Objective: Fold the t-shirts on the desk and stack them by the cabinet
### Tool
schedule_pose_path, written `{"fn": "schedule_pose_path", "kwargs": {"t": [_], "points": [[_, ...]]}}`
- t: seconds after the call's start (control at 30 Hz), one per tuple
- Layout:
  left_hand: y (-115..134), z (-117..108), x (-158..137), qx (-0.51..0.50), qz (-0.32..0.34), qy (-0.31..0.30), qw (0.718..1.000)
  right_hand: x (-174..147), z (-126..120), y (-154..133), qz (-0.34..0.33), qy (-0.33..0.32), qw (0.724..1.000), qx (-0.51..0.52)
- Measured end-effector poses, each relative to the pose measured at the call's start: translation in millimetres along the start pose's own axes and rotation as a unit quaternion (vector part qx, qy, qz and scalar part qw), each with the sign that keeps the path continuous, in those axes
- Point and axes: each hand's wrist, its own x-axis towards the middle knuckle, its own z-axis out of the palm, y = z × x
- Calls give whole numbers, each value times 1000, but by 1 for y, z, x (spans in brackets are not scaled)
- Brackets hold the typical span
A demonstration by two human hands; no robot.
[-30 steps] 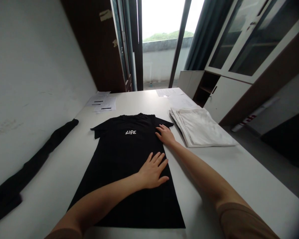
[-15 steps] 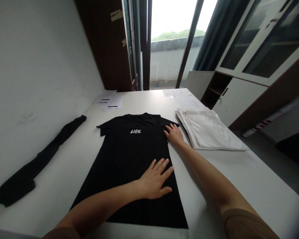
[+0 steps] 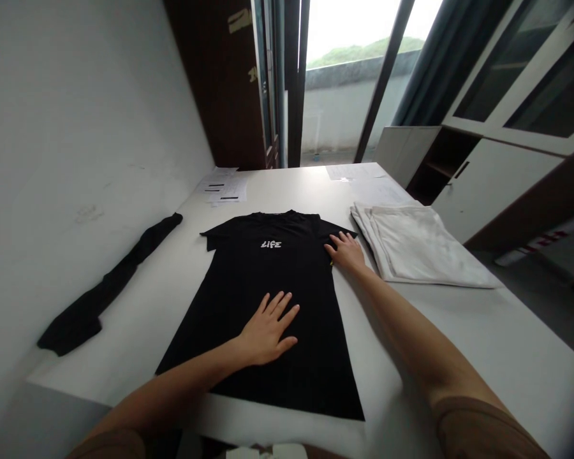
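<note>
A black T-shirt (image 3: 258, 280) lies spread flat on the white table (image 3: 287, 185), its collar at the far end and its hem toward me. White lettering (image 3: 271, 245) shows across its upper part. My left hand (image 3: 268, 328) rests flat on the middle of the shirt with its fingers spread. At the right sleeve, my right hand (image 3: 347, 250) lies with fingers apart, touching the cloth near the underarm. A small yellow spot shows beside that hand, too small to name.
Folded white cloth (image 3: 425, 245) lies to the right of the shirt. Along the left wall stretches a folded black garment (image 3: 119, 274). Papers (image 3: 227, 188) sit at the far left, and more sheets (image 3: 356, 172) at the far right. Cabinets (image 3: 502, 185) stand beyond the right edge.
My left hand has slid left across the shirt, from near its right edge to the middle. The right hand stays by the sleeve. The whole view has shifted slightly.
</note>
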Motion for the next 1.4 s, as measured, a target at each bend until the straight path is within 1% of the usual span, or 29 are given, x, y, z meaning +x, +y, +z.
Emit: {"fn": "schedule_pose_path", "kwargs": {"t": [0.1, 0.23, 0.33, 0.43, 0.57, 0.7, 0.87, 0.93, 1.0, 1.07, 1.1, 1.17, 1.23, 1.3, 1.33, 1.4], "points": [[21, 0, -13, -13, 25, -13, 1000, 1, -2, 5, -14, -1, 1000, 19], [50, -5, -22, -41, 102, -53, 993, 4, -5, 8, -3, 21, 999, 36], [70, -13, -20, -53, 167, -74, 982, 5, -6, 8, 17, 35, 999, 32], [84, -19, -10, -63, 213, -82, 972, 2, -5, 8, 43, 48, 998, 29], [88, -19, 9, -63, 222, -78, 970, 1, -4, 12, 71, 63, 995, 31], [86, -14, 25, -50, 229, -74, 969, 2, -3, 15, 81, 58, 994, 35], [92, -12, 29, -42, 249, -69, 965, 8, -5, 19, 73, 63, 994, 46], [92, -10, 29, -54, 247, -61, 966, 10, -7, 22, 65, 68, 994, 62], [88, -8, 31, -65, 234, -52, 969, 12, -10, 24, 57, 76, 992, 82], [74, -8, 38, -65, 203, -36, 976, 12, -14, 25, 53, 87, 989, 105], [62, -9, 44, -60, 180, -24, 981, 12, -16, 25, 49, 91, 988, 118], [30, -12, 58, -39, 120, 10, 992, 10, -20, 24, 33, 91, 985, 142], [-15, -17, 74, -5, 41, 54, 998, 8, -23, 22, 14, 86, 984, 158], [-69, -23, 88, 34, -69, 89, 993, 8, -24, 20, 6, 85, 983, 165], [-98, -26, 92, 56, -133, 99, 985, 8, -23, 19, 7, 87, 982, 167], [-152, -33, 95, 97, -270, 99, 953, 8, -21, 17, 9, 89, 982, 169]]}}
